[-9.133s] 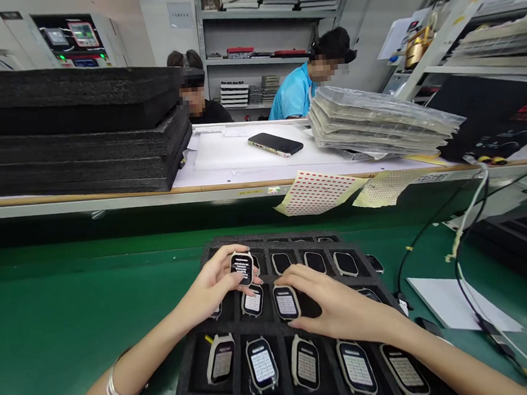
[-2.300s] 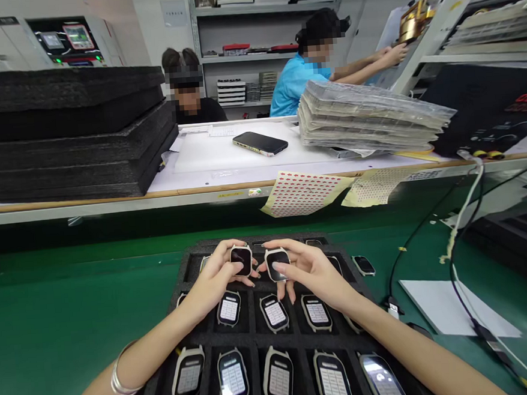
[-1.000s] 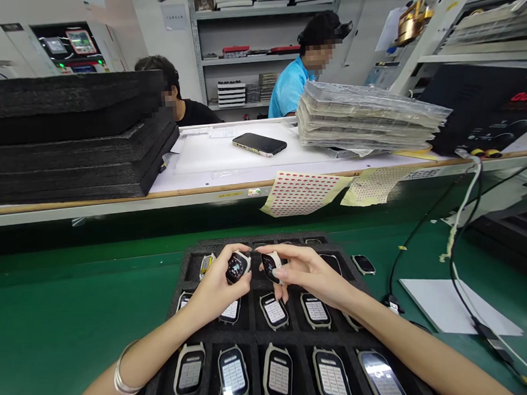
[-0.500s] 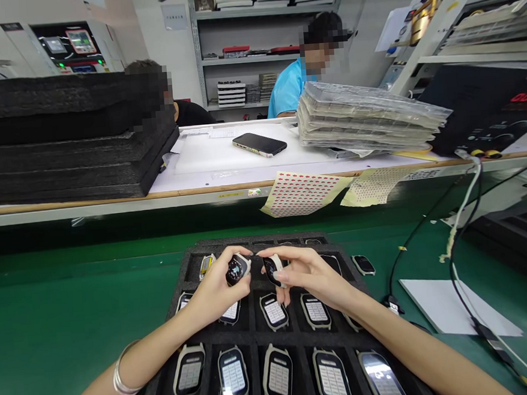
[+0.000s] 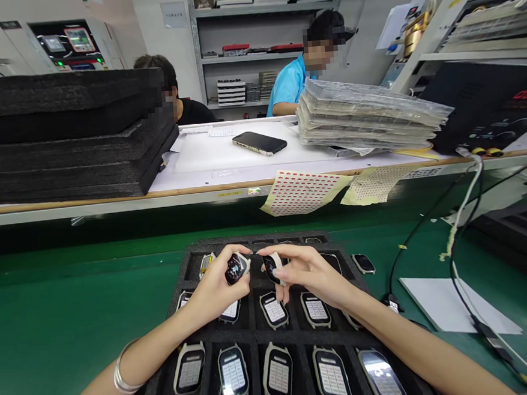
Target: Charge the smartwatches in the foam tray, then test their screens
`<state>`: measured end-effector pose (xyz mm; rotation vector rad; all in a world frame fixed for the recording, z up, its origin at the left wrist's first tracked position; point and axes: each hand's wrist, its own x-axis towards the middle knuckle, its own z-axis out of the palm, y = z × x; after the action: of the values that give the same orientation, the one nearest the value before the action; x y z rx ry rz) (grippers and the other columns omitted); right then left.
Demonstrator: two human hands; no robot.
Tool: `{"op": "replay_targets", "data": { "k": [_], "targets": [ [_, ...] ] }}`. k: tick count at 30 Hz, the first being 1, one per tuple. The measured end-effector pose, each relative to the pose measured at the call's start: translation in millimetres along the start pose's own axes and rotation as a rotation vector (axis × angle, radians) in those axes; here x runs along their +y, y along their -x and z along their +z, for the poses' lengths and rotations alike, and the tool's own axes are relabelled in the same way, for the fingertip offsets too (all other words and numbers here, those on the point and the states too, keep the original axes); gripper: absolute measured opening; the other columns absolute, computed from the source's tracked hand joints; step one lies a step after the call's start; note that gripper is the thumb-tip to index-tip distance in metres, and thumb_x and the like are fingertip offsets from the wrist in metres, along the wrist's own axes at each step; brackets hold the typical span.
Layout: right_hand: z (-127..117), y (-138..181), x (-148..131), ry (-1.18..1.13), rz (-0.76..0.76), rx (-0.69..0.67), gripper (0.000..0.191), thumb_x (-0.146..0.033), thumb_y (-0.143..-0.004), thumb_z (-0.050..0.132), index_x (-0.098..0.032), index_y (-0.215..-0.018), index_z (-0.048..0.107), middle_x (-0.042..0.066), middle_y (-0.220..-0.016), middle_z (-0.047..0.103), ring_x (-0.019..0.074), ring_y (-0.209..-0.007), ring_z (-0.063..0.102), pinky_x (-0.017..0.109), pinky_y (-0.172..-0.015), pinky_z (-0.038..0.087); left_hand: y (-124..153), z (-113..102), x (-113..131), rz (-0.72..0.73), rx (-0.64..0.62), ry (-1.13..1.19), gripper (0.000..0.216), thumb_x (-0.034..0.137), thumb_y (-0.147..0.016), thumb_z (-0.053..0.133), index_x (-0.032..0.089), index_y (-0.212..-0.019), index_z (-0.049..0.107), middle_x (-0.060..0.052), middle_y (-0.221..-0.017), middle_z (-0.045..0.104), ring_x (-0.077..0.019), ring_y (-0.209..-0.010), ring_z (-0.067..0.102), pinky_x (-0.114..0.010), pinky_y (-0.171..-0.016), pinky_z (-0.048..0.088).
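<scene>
Currently: left hand [image 5: 216, 294], grip closed on a smartwatch [image 5: 236, 268]; right hand [image 5: 309, 272], grip pinching a second smartwatch [image 5: 272, 268]. Risk: a slip drops either onto the racked watches [image 5: 274, 311] in the foam tray [image 5: 183, 275] below.

watch [image 5: 236, 269]: black face, cream case; foam tray [image 5: 179, 281]: black; bench mat [image 5: 73, 313]: green; sticker sheet [image 5: 303, 191]: red dots on cream

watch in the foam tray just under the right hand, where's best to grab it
Pinch the pale frame by its two long sides, coming straight down. The watch lies face up in a slot of the foam tray, so its top is open, and the right hand sits over its top end.
</scene>
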<state>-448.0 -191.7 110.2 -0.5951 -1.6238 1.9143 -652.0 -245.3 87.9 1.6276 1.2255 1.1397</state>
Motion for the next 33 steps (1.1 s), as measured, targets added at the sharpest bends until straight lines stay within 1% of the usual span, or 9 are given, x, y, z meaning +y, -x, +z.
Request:
{"op": "replay_targets", "data": {
  "k": [3,8,12,15,18,20,23,28,33],
  "targets": [
    [1.8,1.6,-1.4,-0.019,-0.029,0.015,0.039,-0.022,-0.083,0.068,-0.012,-0.119,0.059,0.002,-0.072,0.064,0.0162,-0.054,0.067,0.024,-0.051,0.056,0.1,0.2,0.6,-0.009,0.01,0.03,0.035,0.016,-0.08,0.054,0.022,-0.114,0.048,-0.001,-0.098,0.057,-0.0156,-0.083,0.054,-0.024,-0.074,0.042],
    [2.6,2.7,-3.1,-0.027,-0.03,0.012,0.036,-0.021,-0.082,0.069,-0.011,-0.116,0.061,0.003,-0.073,0.065,0.0159,-0.054,0.067,0.024,-0.051,0.055,1.0,0.5,0.2,-0.017,0.01,0.021,0.031,0.012,-0.078,0.052,0.021,-0.108,0.049,0.001,-0.09,0.056,-0.0144,-0.078,0.052,-0.023,-0.071,0.042],
    [2.4,3.4,-2.8,-0.025,-0.047,0.008,0.04,-0.022,-0.082,0.069,-0.012,-0.12,0.059,0.004,-0.075,0.066,0.0164,-0.054,0.068,0.025,-0.052,0.056,2.4,-0.1,3.1,-0.01,0.026,0.046,0.037,0.014,-0.08,0.053,0.023,-0.115,0.047,0.0,-0.096,0.055,-0.0141,-0.079,0.053,-0.023,-0.068,0.042],
    [2.4,3.6,-2.3,-0.026,-0.033,0.01,0.04,-0.023,-0.081,0.07,-0.011,-0.118,0.06,0.004,-0.074,0.066,0.017,-0.054,0.067,0.026,-0.051,0.056,3.6,-0.4,4.8,-0.004,0.014,0.058,0.035,0.014,-0.08,0.054,0.023,-0.113,0.048,0.002,-0.088,0.055,-0.0131,-0.072,0.052,-0.022,-0.064,0.041],
    [2.5,3.7,-2.0,-0.031,-0.006,-0.003,0.041,-0.023,-0.082,0.068,-0.011,-0.12,0.058,0.004,-0.072,0.065,0.0183,-0.055,0.068,0.028,-0.052,0.056,3.6,-0.1,3.1,0.009,0.031,0.043,0.033,0.012,-0.078,0.054,0.022,-0.109,0.05,0.001,-0.087,0.055,-0.0133,-0.073,0.053,-0.023,-0.066,0.043],
    [2.5,3.6,-2.0,-0.05,0.017,-0.007,0.043,-0.024,-0.084,0.065,-0.013,-0.124,0.055,0.005,-0.079,0.066,0.0197,-0.058,0.069,0.029,-0.054,0.057,2.6,0.6,0.8,-0.026,0.041,0.061,0.034,0.015,-0.08,0.055,0.022,-0.112,0.049,0.001,-0.087,0.054,-0.0123,-0.068,0.052,-0.023,-0.062,0.044],
    [2.2,2.2,-1.6,-0.087,0.062,-0.008,0.04,-0.024,-0.087,0.061,-0.015,-0.124,0.052,0.008,-0.09,0.065,0.0214,-0.065,0.071,0.03,-0.057,0.058,0.5,2.3,-1.7,-0.102,-0.02,0.219,0.044,0.021,-0.082,0.057,0.022,-0.122,0.04,0.001,-0.086,0.051,-0.0106,-0.06,0.052,-0.023,-0.055,0.047],
    [1.3,-1.9,1.4,-0.104,0.084,0.045,0.028,-0.029,-0.09,0.055,-0.016,-0.114,0.051,0.007,-0.084,0.065,0.0205,-0.062,0.07,0.026,-0.05,0.056,-1.5,3.7,-0.7,-0.123,-0.062,0.489,0.048,0.018,-0.083,0.053,0.018,-0.128,0.036,-0.005,-0.096,0.054,-0.0161,-0.081,0.059,-0.029,-0.07,0.054],
    [0.1,-2.3,3.4,-0.071,0.077,0.11,0.032,-0.031,-0.089,0.056,-0.017,-0.116,0.05,0.009,-0.09,0.066,0.0194,-0.057,0.069,0.024,-0.043,0.055,-2.1,2.6,-0.6,-0.197,-0.04,0.602,0.041,0.019,-0.084,0.046,0.019,-0.126,0.042,-0.009,-0.111,0.054,-0.0219,-0.095,0.06,-0.036,-0.076,0.055]
  ]
}}
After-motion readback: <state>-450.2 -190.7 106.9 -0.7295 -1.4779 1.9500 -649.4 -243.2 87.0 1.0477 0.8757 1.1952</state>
